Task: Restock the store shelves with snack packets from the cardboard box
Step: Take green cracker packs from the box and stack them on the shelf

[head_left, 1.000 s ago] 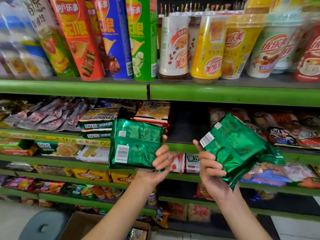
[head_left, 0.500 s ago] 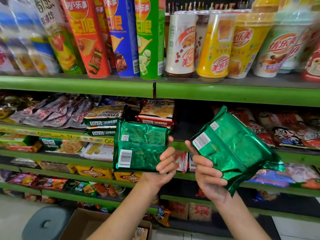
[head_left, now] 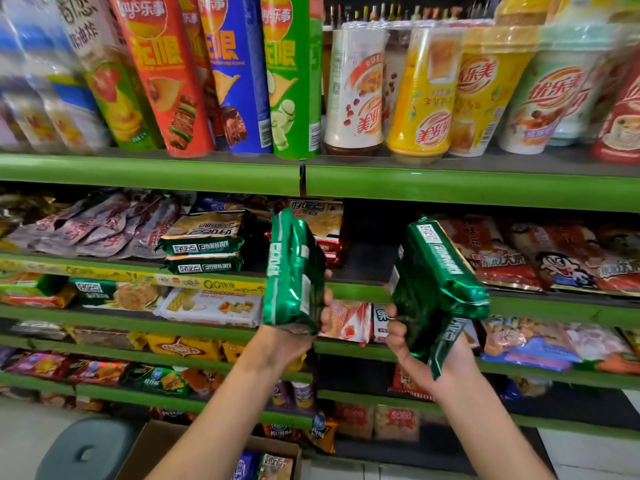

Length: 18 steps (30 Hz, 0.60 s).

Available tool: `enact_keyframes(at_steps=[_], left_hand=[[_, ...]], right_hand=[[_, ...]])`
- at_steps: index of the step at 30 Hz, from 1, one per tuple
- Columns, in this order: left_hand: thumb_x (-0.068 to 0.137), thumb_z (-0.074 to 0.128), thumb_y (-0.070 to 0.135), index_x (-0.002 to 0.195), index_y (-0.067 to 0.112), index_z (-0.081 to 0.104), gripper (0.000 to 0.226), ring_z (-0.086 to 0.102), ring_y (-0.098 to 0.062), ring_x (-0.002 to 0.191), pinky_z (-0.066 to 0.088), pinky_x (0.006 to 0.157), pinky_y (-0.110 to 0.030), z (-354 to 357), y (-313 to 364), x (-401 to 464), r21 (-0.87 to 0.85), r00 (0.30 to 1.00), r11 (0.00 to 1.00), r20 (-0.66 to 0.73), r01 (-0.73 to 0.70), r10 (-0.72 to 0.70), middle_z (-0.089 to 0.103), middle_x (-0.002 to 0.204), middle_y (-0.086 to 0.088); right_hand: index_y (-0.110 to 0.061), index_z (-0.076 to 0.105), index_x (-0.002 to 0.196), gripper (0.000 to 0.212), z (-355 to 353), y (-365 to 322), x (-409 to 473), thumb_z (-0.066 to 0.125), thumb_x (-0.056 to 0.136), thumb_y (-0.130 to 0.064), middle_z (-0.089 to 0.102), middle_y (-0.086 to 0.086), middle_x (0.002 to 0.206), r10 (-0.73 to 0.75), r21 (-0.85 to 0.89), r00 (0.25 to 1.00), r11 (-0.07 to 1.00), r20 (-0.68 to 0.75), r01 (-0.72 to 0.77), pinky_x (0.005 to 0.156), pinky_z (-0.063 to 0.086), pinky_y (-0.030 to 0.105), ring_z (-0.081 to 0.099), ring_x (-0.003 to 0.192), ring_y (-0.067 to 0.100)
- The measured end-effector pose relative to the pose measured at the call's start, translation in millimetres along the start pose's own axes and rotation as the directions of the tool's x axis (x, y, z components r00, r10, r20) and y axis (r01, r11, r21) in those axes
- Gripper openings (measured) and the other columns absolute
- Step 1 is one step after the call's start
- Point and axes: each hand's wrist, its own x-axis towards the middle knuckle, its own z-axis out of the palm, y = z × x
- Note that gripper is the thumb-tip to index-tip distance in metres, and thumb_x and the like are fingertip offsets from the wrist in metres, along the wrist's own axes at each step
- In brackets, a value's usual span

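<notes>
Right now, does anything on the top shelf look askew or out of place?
Yes. The chip tubes on the top shelf lean to the left instead of standing upright. The drink cups beside them are upside down.

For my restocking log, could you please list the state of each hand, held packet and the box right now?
Left hand: grips a green packet from below.
Left green packet: held on edge, off the shelf.
Right hand: grips a second green packet.
Right green packet: held tilted, off the shelf.
Cardboard box: open, packets inside.
</notes>
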Motion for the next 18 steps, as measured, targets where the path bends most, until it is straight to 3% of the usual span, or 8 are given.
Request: enact_keyframes(at_steps=[2,5,7,11,15,18], left_hand=[[0.104,0.043,0.033,0.113,0.006,0.068,0.038,0.069,-0.021,0.060,0.055,0.050,-0.027,-7,11,-1,0.118,0.995,0.992,-0.089,-0.039,0.050,0.072,0.082,-0.009],[0.096,0.051,0.055,0.083,0.024,0.083,0.046,0.077,-0.023,0.079,0.060,0.069,-0.037,-14,28,-3,0.273,0.964,0.958,-0.216,-0.090,0.152,0.079,0.090,-0.005],[0.087,0.057,0.061,0.080,0.028,0.083,0.043,0.076,-0.024,0.082,0.057,0.083,-0.044,-17,33,-6,0.340,0.957,0.934,-0.219,-0.109,0.191,0.079,0.089,-0.003],[0.077,0.064,0.060,0.095,0.019,0.081,0.048,0.077,-0.027,0.084,0.060,0.084,-0.046,-15,33,-11,0.261,0.967,0.962,-0.213,-0.084,0.143,0.078,0.098,-0.009],[0.078,0.069,0.056,0.099,0.018,0.078,0.044,0.077,-0.027,0.082,0.063,0.070,-0.041,-9,20,-12,0.123,0.980,0.989,-0.170,-0.080,0.101,0.079,0.091,-0.006],[0.078,0.066,0.057,0.094,0.018,0.082,0.045,0.077,-0.029,0.087,0.064,0.066,-0.041,9,3,-13,0.138,0.991,0.990,-0.126,-0.037,0.055,0.079,0.100,-0.010]], right_hand=[[-0.007,0.061,0.112,0.026,-4,-7,-1,0.050,0.096,-0.024,0.070,0.014,0.079,-0.101,-0.062,0.992,0.993,-0.072,0.096,0.044,0.053,0.029,0.065,0.055,0.022],[-0.015,0.064,0.118,0.032,-12,-18,-4,0.046,0.104,-0.037,0.077,0.012,0.105,-0.172,-0.115,0.975,0.981,-0.138,0.157,0.062,0.060,0.038,0.076,0.086,0.025],[-0.013,0.061,0.123,0.029,-16,-21,-4,0.046,0.105,-0.030,0.073,0.015,0.115,-0.208,-0.166,0.966,0.969,-0.152,0.183,0.063,0.060,0.042,0.076,0.088,0.026],[-0.011,0.061,0.120,0.023,-15,-19,-1,0.052,0.099,-0.005,0.071,0.017,0.117,-0.259,-0.144,0.950,0.961,-0.173,0.236,0.059,0.060,0.038,0.075,0.088,0.025],[-0.006,0.053,0.134,0.056,-14,-14,4,0.056,0.080,0.009,0.064,0.020,0.125,-0.271,-0.013,0.953,0.962,-0.137,0.272,0.076,0.059,0.048,0.065,0.108,0.036],[-0.002,0.053,0.129,0.057,-10,-8,10,0.052,0.076,0.018,0.066,0.020,0.111,-0.323,-0.055,0.940,0.946,-0.113,0.318,0.083,0.058,0.047,0.067,0.099,0.033]])
